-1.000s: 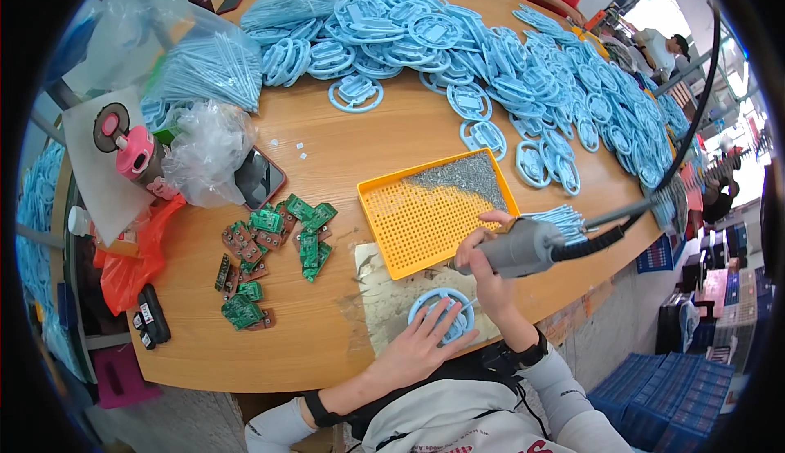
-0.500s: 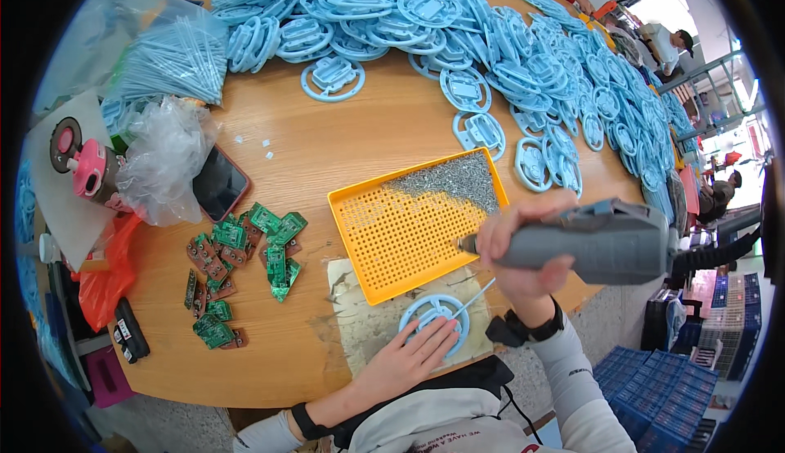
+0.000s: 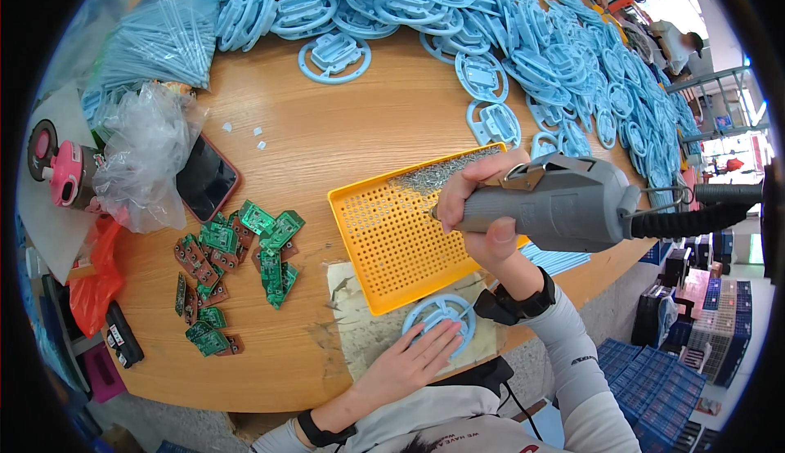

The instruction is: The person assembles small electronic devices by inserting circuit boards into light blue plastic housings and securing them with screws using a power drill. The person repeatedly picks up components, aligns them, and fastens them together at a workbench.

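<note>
My left hand (image 3: 413, 359) lies flat with fingers stretched out over a light-blue plastic wheel-shaped part (image 3: 441, 307), holding it down on a worn, stained board (image 3: 356, 322). In my right hand (image 3: 493, 247) is a grey electric screwdriver (image 3: 548, 212), held sideways with its tip pointing left. It hangs over the right side of a yellow perforated tray (image 3: 392, 265). Small metal screws (image 3: 446, 177) lie heaped at the tray's far right end, partly hidden by my right hand. My left fingers cover the lower middle of the blue part.
Green and brown circuit boards (image 3: 217, 261) lie left of the tray. Beyond them are a phone (image 3: 208, 179), a clear plastic bag (image 3: 147, 167) and a pink-lidded bottle (image 3: 69, 171). Blue wheel parts (image 3: 441, 11) pile along the far side; thin blue sticks (image 3: 556, 258) lie right, beneath the screwdriver.
My right hand and the screwdriver have moved up and left, over the tray. My left hand stays on the blue part. The view has shifted slightly.
</note>
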